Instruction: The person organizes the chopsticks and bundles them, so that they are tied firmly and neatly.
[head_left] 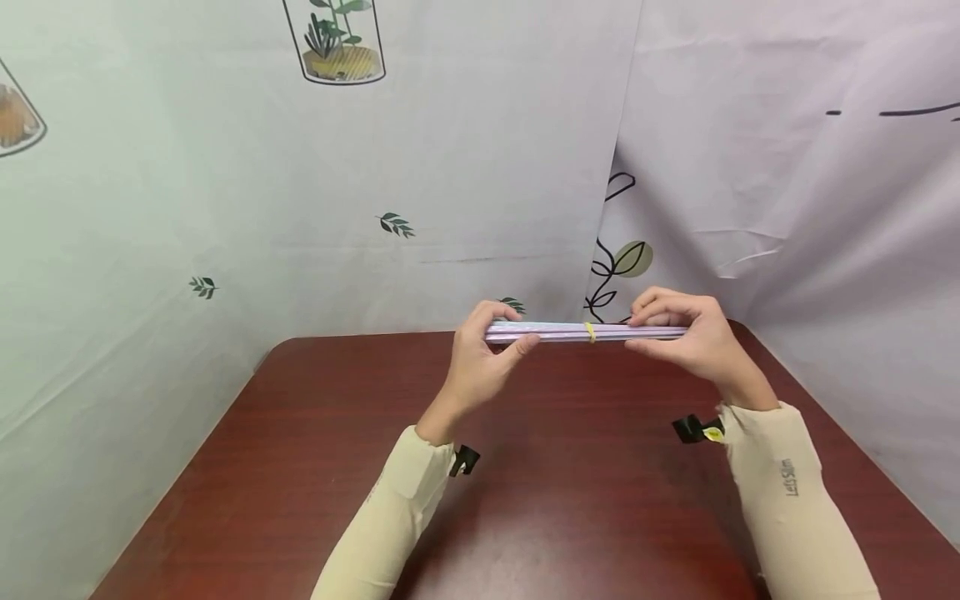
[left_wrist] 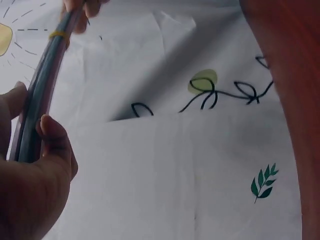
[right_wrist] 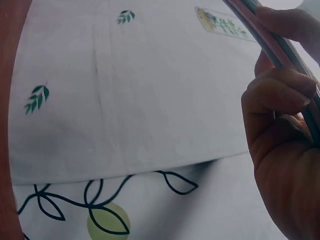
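A bundle of slim, pale pink and bluish sticks (head_left: 558, 332) is held level above the far part of the table. A yellow rubber band (head_left: 590, 332) circles it near the middle. My left hand (head_left: 483, 358) pinches the bundle's left end between thumb and fingers. On the other end, my right hand (head_left: 693, 333) grips with the thumb below and fingers above. In the left wrist view the bundle (left_wrist: 46, 80) looks darker, teal and pink. Curled fingers of the right hand (right_wrist: 282, 150) lie around the sticks in the right wrist view. How many sticks there are, I cannot tell.
Under both arms spreads a dark red wooden table (head_left: 570, 500) with rounded far corners. Pale printed cloth (head_left: 480, 192) hangs behind it and along the sides. Black straps or mounts (head_left: 688, 428) stick out at both sleeve cuffs.
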